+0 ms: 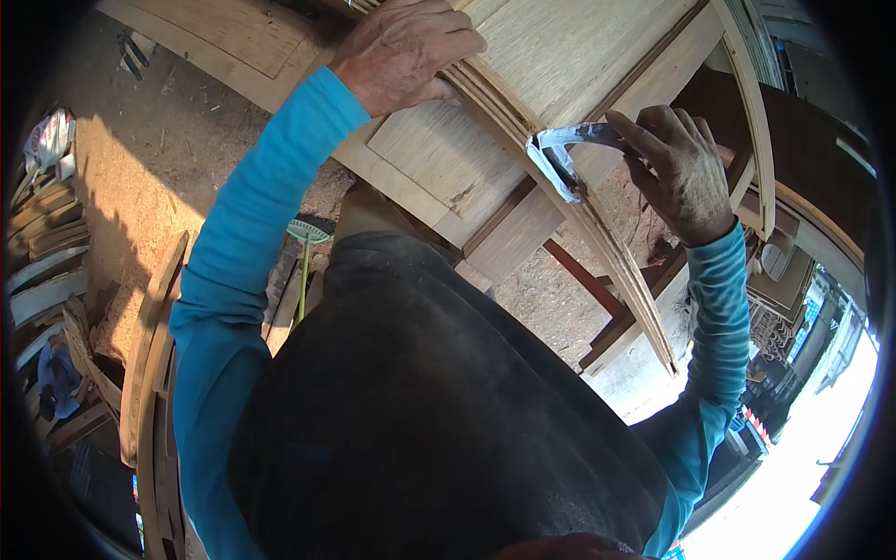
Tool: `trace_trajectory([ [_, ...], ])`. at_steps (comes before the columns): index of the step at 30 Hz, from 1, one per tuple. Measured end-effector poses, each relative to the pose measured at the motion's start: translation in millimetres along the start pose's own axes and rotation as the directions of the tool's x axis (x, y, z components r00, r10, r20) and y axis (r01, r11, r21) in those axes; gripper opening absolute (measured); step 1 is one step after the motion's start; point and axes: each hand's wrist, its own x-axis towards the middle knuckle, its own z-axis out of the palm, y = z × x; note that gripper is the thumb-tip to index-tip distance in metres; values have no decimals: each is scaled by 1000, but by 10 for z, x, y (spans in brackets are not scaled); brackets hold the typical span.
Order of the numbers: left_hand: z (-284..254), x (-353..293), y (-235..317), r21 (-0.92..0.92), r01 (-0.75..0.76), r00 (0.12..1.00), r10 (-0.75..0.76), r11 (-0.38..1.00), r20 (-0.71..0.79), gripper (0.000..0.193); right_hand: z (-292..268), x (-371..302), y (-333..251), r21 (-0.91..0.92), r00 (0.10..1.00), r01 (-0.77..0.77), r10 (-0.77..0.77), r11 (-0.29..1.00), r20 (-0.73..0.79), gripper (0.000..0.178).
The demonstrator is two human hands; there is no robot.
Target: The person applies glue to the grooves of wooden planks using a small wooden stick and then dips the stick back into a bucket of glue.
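Observation:
My left hand (406,51) is closed over the edge of a bundle of thin wooden strips (611,257), thumb below and fingers on top. The strips run from that hand down to the right, their ends sticking out past the panels. In my right hand (677,173) is the dark handle of a tool that looks like a small paint roller (557,161). Its bent head is coated in something white and rests at the edge of the strips, between my two hands. Whether the head presses on the wood I cannot tell.
Framed wooden panels (448,163) lie beneath the strips. A curved wooden piece (756,121) arches at the right. Wood offcuts (47,252) are piled at the left, near long curved boards (149,355). A green rake (306,238) lies on the sandy ground close by my body.

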Motion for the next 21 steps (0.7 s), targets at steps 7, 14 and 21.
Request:
trace_trajectory([
  [7,21,-19,1,19,33,999,-33,999,-15,62,-69,-12,118,-10,994,88,-88,996,71,47],
  [14,-146,78,-3,-33,-34,999,35,999,30,56,-14,-57,119,30,996,65,-66,997,61,52],
  [21,-141,72,-12,-64,-25,999,27,998,32,53,-90,-363,240,50,993,91,-94,995,73,52],
])
